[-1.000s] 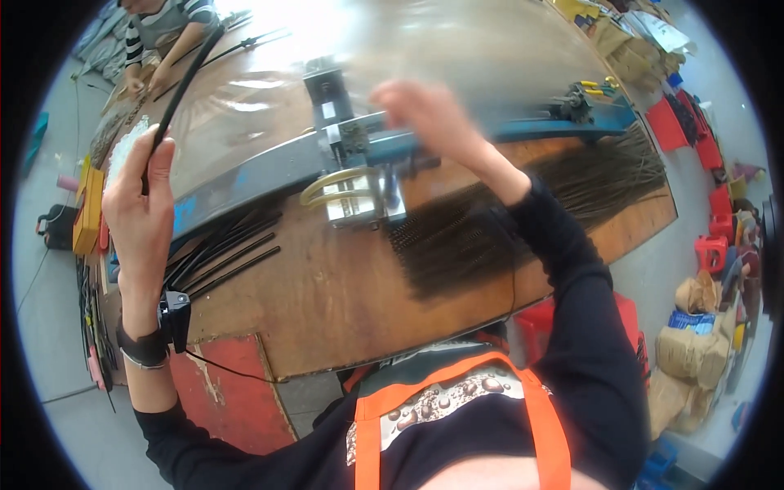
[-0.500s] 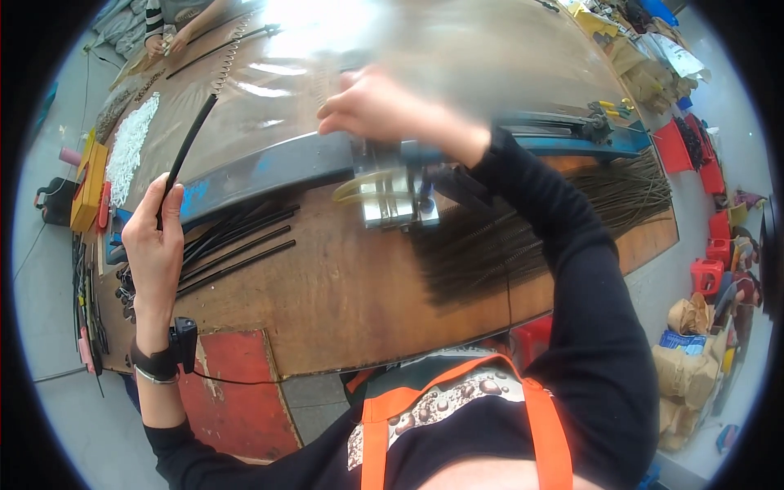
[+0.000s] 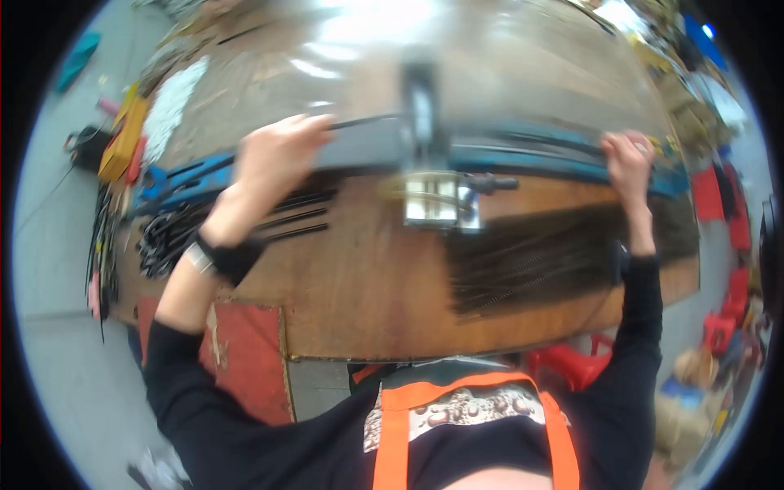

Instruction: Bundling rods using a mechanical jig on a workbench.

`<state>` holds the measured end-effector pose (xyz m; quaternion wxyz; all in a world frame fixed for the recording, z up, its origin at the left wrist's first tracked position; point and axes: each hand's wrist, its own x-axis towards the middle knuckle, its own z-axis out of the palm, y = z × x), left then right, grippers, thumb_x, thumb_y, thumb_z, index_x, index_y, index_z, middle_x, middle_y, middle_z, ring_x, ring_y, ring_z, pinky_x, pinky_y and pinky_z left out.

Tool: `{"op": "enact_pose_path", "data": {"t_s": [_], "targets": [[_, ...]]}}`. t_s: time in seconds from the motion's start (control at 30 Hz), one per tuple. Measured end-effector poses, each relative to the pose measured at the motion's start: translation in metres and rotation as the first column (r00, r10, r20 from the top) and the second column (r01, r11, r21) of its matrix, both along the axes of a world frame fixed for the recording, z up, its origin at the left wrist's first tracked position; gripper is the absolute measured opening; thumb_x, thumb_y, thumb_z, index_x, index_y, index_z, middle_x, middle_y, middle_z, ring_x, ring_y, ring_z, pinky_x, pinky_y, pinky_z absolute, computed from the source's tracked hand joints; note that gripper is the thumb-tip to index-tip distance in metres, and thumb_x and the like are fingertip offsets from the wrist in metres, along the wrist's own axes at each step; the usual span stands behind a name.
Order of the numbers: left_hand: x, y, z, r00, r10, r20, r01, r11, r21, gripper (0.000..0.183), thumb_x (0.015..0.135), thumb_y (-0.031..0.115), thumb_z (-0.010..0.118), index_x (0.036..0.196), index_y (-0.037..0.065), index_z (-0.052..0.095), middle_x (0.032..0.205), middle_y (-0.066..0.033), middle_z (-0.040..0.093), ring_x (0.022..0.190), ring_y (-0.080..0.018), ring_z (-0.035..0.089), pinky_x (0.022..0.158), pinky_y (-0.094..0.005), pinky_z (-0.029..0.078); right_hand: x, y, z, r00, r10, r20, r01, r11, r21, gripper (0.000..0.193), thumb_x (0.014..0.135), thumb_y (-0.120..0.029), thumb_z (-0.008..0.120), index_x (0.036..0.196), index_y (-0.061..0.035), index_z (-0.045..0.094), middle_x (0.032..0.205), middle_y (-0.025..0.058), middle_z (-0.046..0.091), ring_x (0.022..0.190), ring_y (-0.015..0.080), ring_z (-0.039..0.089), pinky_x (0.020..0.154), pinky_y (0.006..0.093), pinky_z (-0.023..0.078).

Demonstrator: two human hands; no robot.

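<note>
My left hand is closed on a thin black tube, which points right along the grey, left part of a long bench fixture. Over at the right end of the fixture's blue rail, my right hand is closed in a fist. A thin dark line runs along the rail toward that fist, but what the fingers hold is hidden. Between the hands stands a blurred dark upright part. Just in front of it sits a shiny metal block with a small dark cylinder beside it.
A bundle of dark springs lies on the wooden table at right. Several black tubes lie near my left wrist. White small pieces and a yellow box are at far left. A red stool stands below the front edge.
My left hand has moved right and up, and the black tube has swung from steep to nearly level. My right hand has gone from the middle to the fixture's right end. The view has shifted.
</note>
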<state>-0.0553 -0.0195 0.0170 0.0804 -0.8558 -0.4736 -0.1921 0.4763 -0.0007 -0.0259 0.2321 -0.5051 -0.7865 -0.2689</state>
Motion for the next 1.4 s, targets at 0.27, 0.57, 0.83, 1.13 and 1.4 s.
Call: {"op": "enact_pose_path", "data": {"t_s": [0.27,0.57,0.83,1.13,1.4], "targets": [[0.062,0.023,-0.021,0.979,-0.198,0.041,0.198,0.980,0.016,0.021,0.092,0.023,0.059,0.079,0.007,0.057,0.076,-0.0124,0.065,0.068,-0.0339,0.064,0.060,-0.0422,0.052,0.052,-0.046,-0.030,0.967,-0.072,-0.243,0.054,0.995,-0.079,0.007,0.090,-0.009,0.063,0.094,-0.0033,0.064,0.090,0.0111,0.063,0.090,0.0287,0.058,0.084,0.0394,0.044],[0.088,0.017,-0.019,0.992,-0.088,0.093,0.105,0.976,-0.190,0.029,0.094,0.031,0.055,0.083,0.006,0.061,0.078,-0.0155,0.067,0.073,-0.0378,0.065,0.065,-0.0479,0.051,0.048,-0.045,-0.035,0.939,-0.103,-0.328,0.079,0.993,-0.085,0.008,0.092,-0.011,0.063,0.094,-0.0035,0.062,0.088,0.0098,0.061,0.089,0.0280,0.055,0.086,0.0384,0.042],[0.095,0.014,-0.001,0.992,-0.035,0.120,0.092,0.856,-0.509,0.031,0.097,0.034,0.049,0.091,0.007,0.063,0.091,-0.0184,0.069,0.088,-0.0391,0.065,0.079,-0.0473,0.050,0.054,-0.056,-0.048,0.928,-0.146,-0.343,0.120,0.988,-0.094,0.011,0.094,-0.013,0.062,0.099,-0.0033,0.064,0.092,0.0097,0.063,0.090,0.0275,0.057,0.088,0.0370,0.042],[0.110,0.030,-0.063,0.950,-0.243,0.198,0.217,0.965,0.144,0.001,0.084,0.013,0.061,0.085,0.013,0.060,0.073,-0.0095,0.064,0.071,-0.0303,0.064,0.065,-0.0431,0.050,0.065,-0.070,-0.043,0.974,-0.091,-0.209,0.081,0.995,-0.055,0.020,0.092,-0.010,0.063,0.111,-0.0070,0.067,0.114,0.0109,0.067,0.114,0.0280,0.058,0.097,0.0393,0.044],[0.107,0.057,-0.036,0.992,-0.103,0.078,0.108,0.992,-0.068,0.016,0.092,0.022,0.056,0.082,0.008,0.057,0.073,-0.0167,0.064,0.068,-0.0385,0.064,0.058,-0.0472,0.050,-0.068,-0.070,-0.015,0.967,0.144,-0.210,-0.153,0.988,-0.023,0.036,0.082,-0.007,0.070,0.118,-0.0049,0.065,0.119,0.0073,0.067,0.119,0.0282,0.056,0.101,0.0402,0.037]]}}
